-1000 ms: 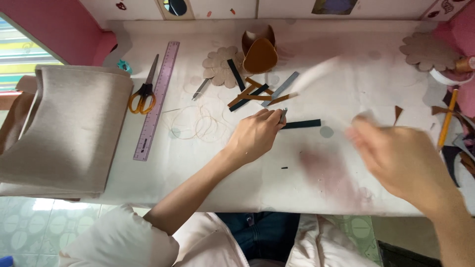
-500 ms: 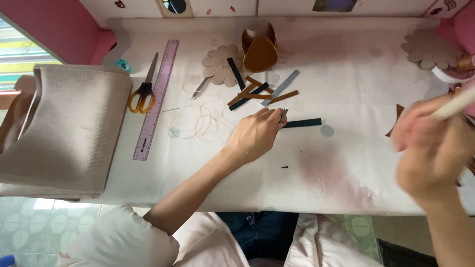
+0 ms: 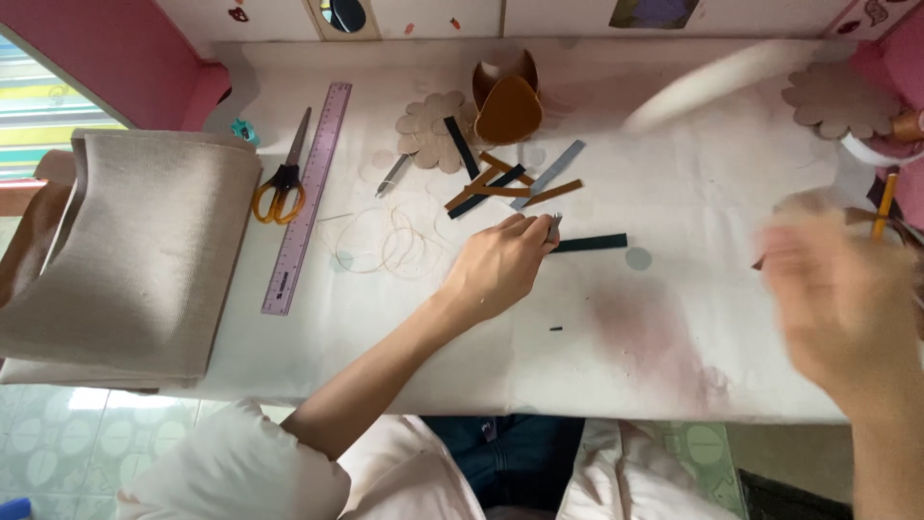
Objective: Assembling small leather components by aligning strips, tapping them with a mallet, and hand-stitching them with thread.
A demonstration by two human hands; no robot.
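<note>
My left hand (image 3: 496,270) rests on the white table (image 3: 674,327) near its middle, fingertips pinched on the left end of a dark green strip (image 3: 595,243) that lies flat. Something small and metallic shows at those fingertips. My right hand (image 3: 837,299) is at the right edge, raised and heavily blurred; whether it holds anything cannot be made out. Behind the left hand lies a loose pile of brown, dark and grey strips (image 3: 505,183). A curled brown leather piece (image 3: 507,106) stands further back.
Orange-handled scissors (image 3: 279,183) and a purple ruler (image 3: 308,197) lie at the left, with loops of pale thread (image 3: 385,241) beside them. Folded beige fabric (image 3: 125,250) overhangs the left edge. Flower-shaped cutouts (image 3: 837,96) and a yellow pencil (image 3: 884,204) sit at the right.
My right hand swung out to the right edge and has come partway back down, blurred throughout. My left hand and the dark strip have stayed put.
</note>
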